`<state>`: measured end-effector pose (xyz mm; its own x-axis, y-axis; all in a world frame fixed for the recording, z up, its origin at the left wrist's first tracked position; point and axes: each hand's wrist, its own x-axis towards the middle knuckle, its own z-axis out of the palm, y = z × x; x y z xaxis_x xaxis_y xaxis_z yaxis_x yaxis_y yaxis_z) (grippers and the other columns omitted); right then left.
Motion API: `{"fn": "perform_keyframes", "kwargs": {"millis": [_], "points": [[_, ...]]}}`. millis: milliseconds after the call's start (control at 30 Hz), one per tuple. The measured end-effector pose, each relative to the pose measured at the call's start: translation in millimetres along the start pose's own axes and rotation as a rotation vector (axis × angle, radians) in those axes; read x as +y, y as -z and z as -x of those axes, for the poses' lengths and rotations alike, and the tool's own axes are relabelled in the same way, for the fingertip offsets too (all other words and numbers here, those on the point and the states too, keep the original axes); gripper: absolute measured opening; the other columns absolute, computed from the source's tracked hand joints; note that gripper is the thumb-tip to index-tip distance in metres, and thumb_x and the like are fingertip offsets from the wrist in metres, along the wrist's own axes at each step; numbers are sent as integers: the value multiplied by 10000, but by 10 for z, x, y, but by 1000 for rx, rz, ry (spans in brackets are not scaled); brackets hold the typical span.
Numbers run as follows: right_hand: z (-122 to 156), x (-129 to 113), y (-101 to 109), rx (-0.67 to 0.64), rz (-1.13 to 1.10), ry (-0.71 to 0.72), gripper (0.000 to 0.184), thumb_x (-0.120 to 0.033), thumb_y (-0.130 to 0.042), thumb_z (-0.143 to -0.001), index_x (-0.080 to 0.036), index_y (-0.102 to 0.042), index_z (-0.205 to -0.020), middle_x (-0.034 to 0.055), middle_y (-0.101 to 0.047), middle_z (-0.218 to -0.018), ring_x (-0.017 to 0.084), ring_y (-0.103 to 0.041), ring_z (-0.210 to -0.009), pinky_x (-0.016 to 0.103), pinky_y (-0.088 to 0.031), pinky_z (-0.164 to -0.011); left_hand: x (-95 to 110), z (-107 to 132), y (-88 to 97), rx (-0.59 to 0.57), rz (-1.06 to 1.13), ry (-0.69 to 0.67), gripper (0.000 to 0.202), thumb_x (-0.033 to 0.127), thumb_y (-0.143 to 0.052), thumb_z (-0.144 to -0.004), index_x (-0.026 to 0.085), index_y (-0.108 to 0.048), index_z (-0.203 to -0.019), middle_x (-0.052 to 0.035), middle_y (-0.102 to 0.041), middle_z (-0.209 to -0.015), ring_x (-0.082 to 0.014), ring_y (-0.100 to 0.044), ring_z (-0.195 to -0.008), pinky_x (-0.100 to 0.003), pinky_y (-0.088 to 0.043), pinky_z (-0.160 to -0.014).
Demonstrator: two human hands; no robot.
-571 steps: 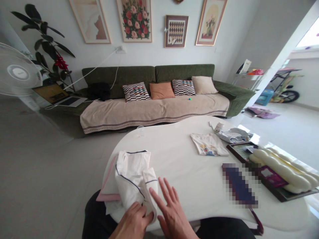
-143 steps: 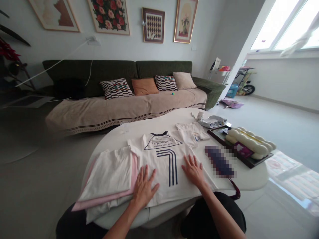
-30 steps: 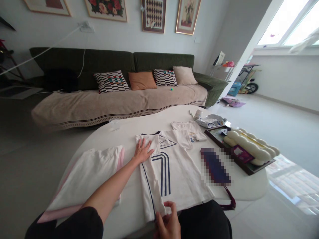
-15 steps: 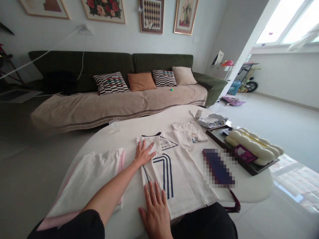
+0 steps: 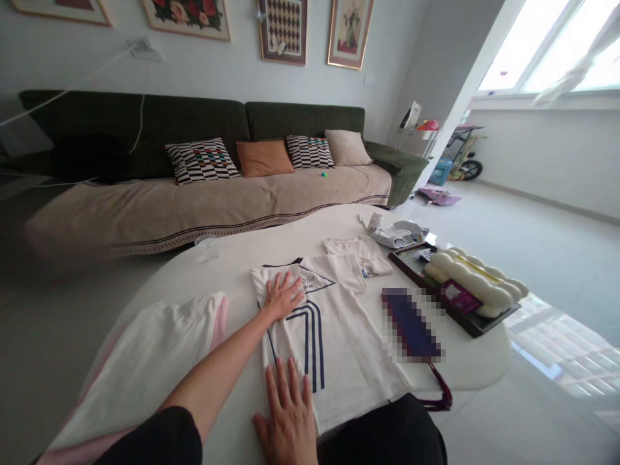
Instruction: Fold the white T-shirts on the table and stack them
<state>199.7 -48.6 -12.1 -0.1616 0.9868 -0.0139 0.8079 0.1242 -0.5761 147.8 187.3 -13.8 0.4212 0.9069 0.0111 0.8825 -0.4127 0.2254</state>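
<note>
A white T-shirt (image 5: 339, 342) with navy stripes and printed letters lies spread on the white table. Its left side is folded inward, with the sleeve turned over the chest. Flat on that folded sleeve part rests my left hand (image 5: 281, 297), fingers spread. Lower down, my right hand (image 5: 290, 410) presses the shirt's folded left edge near the hem, fingers stretched out and thumb apart. To the left lies a white garment with pink edging (image 5: 159, 349), partly covered by my left forearm. Beyond the shirt is a folded white garment with a small print (image 5: 356, 248).
A dark tray (image 5: 477, 329) on the table's right holds a cream bumpy object (image 5: 477, 278). Near it are a silver packet (image 5: 402, 234) and a blurred-out dark blue item with a strap (image 5: 411, 326). A clear plastic cup (image 5: 207, 245) stands far left. A sofa (image 5: 208, 206) is behind.
The view has swung slightly right, so everything sits further left. Both hands stay flat on the T-shirt in nearly the same places.
</note>
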Motion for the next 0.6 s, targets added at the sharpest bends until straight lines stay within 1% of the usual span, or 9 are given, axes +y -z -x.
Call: {"fn": "perform_keyframes", "kwargs": {"millis": [67,167,233,300,367,433,467,500,600], "points": [[-14,13,-24,-13,-13,-6,662,-382,-474,-886,-331,-152,-1461,-6,-122,-1521,310,-150,-1400,612,-218,-1088,-1,13,6,-3,-4,-5,581,564,-350,-886,361,-315,-1429,-30,-246,-1542,-375,-136,-1405,-625,-141,-1081],[-9,20,-50,-13,-49,7,682,-377,-513,-862,-315,-196,-1464,16,-149,-1524,332,-154,-1396,631,-208,-1078,-8,31,36,-8,-11,-6,603,596,-356,-873,379,-297,-1432,-27,-239,-1544,-375,-129,-1406,-617,-144,-1084],[7,35,-10,-8,-103,45,662,-362,-548,-838,-283,-300,-1446,61,-230,-1514,349,-212,-1383,633,-241,-1062,-8,35,48,-11,-14,-5,626,621,-361,-860,384,-288,-1435,-29,-235,-1546,-375,-127,-1407,-612,-143,-1085],[8,98,121,52,-190,64,571,-324,-536,-840,-224,-425,-1391,116,-339,-1480,326,-323,-1353,557,-331,-1051,-7,33,47,-14,-13,-2,643,641,-361,-849,386,-286,-1435,-30,-229,-1548,-374,-123,-1409,-612,-136,-1085],[-40,251,357,195,-279,29,456,-293,-493,-859,-182,-522,-1300,141,-470,-1402,269,-452,-1284,434,-415,-1023,-5,29,37,-18,-9,1,655,659,-351,-841,386,-288,-1434,-31,-220,-1550,-372,-118,-1410,-613,-129,-1083],[-160,515,671,360,-326,-60,362,-305,-483,-863,-186,-589,-1188,120,-600,-1259,232,-557,-1174,369,-453,-984,-5,26,27,-20,-4,4,666,673,-338,-836,385,-285,-1435,-34,-211,-1553,-371,-113,-1412,-616,-123,-1079],[-248,683,840,422,-325,-143,318,-335,-509,-849,-191,-621,-1110,103,-654,-1160,229,-605,-1091,358,-479,-943,-5,25,23,-20,-1,5,672,679,-333,-834,383,-282,-1436,-36,-208,-1554,-370,-111,-1412,-616,-120,-1079],[-352,867,1007,461,-311,-207,312,-355,-508,-848,-178,-627,-1076,108,-670,-1102,238,-625,-1033,374,-497,-902,-4,26,20,-20,1,6,676,682,-329,-833,382,-280,-1437,-38,-206,-1554,-368,-108,-1413,-617,-116,-1078],[-736,1421,1424,533,-272,-395,304,-325,-494,-881,-131,-610,-1085,130,-666,-1032,238,-640,-931,405,-506,-848,-4,30,21,-15,2,9,676,685,-322,-832,385,-281,-1436,-35,-202,-1555,-358,-105,-1416,-613,-110,-1081]]}}
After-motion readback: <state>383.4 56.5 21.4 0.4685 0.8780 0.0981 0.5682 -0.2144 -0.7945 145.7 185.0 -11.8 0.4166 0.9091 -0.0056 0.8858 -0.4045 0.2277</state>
